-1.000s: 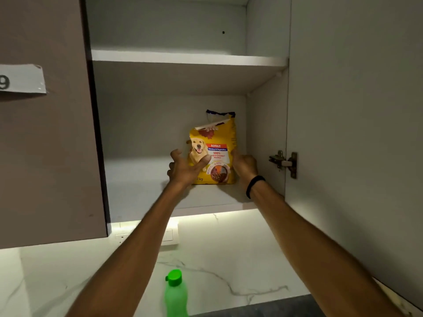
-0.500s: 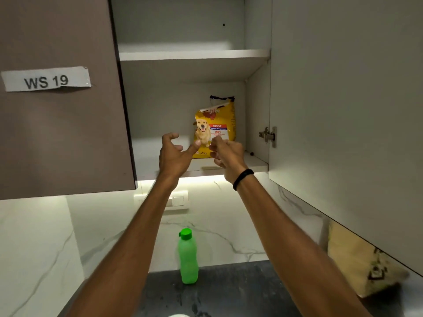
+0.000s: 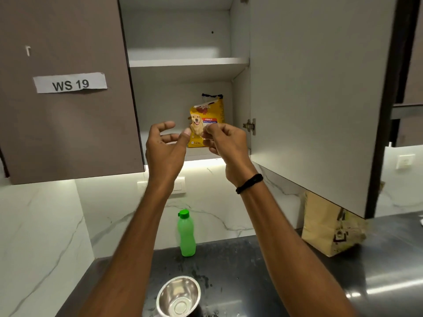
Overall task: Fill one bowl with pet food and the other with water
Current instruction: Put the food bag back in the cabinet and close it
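Both grips have drawn back from the bag [image 3: 207,115], which they flanked a second ago. The left grip [image 3: 164,145] hangs released just left of the bag, and the right grip [image 3: 225,145] overlaps its lower right with fingers curled; we cannot tell if it pinches anything. The bag stays upright on the cabinet shelf [image 3: 196,154], so the food looks unfetched, and the steel bowl [image 3: 179,298] on the bench [image 3: 251,271] well below the bag seems empty. Bag: yellow, dog photo on front, top crumpled.

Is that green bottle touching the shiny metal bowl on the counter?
Apart. The head view shows a strip of dark counter between the green bottle at its base and the metal bowl at its rim.
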